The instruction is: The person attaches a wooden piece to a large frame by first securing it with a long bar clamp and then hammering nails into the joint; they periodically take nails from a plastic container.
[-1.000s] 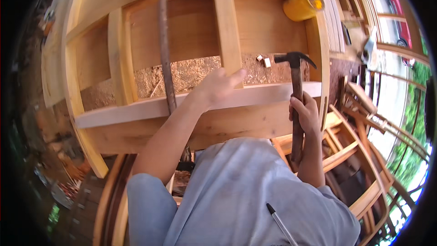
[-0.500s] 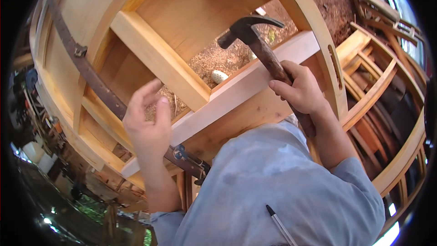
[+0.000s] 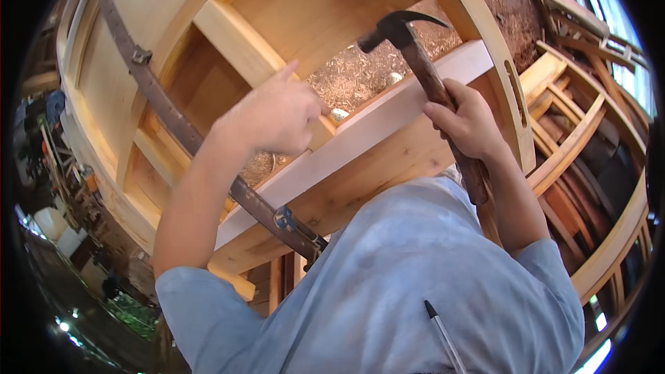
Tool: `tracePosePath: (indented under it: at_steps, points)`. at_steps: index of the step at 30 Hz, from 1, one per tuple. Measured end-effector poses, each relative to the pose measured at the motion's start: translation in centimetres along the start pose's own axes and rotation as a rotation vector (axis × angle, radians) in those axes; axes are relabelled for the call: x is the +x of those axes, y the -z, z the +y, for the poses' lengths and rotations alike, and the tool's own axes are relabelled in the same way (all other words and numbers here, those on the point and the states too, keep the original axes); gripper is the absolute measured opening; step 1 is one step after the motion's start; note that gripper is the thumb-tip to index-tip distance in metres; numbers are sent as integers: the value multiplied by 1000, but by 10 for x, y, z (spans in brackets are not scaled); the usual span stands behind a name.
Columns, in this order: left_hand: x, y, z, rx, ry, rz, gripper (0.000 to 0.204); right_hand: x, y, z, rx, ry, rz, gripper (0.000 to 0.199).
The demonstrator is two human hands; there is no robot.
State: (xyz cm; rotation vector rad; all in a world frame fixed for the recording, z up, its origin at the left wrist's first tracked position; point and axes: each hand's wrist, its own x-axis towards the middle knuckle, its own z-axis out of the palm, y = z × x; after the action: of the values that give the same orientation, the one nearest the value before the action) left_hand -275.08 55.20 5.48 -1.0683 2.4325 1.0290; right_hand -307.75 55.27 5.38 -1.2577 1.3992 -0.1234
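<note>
My right hand (image 3: 467, 119) is closed round the wooden handle of a claw hammer (image 3: 431, 76), its dark metal head raised and the claw pointing right. The hammer is over a pale wooden rail (image 3: 360, 138) of a large wooden furniture frame. My left hand (image 3: 273, 114) reaches across the short crosspiece (image 3: 239, 41) near its joint with the rail. Back up and slightly blurred, it shows some fingers stretched apart and others bent, and no object is visible in it. Part of the crosspiece is hidden beneath this hand.
A long dark metal bar clamp (image 3: 163, 100) spans the frame on the left, its blue fitting (image 3: 282, 218) near my body. Slatted wooden frames (image 3: 564, 107) are stacked on the right. Wood shavings (image 3: 357, 79) cover the ground, and a pen (image 3: 443, 336) hangs on my shirt.
My left hand has moved up and right from beside the clamp to over the crosspiece, turning its back upward. The hammer has shifted slightly right and up in view.
</note>
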Motion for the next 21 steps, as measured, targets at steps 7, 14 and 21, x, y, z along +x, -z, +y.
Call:
tracePosePath:
  at_steps: [7,14,21]
  points:
    - [-16,16,-72,-18,135,220,43,-44,-10,-57,-215,331,-125,30]
    - [-77,28,-115,241,720,567,83,-36,-69,-181,-1288,679,-314,50]
    - [-130,-44,-132,59,1185,1150,70,-5,-146,-219,-1601,924,-499,52]
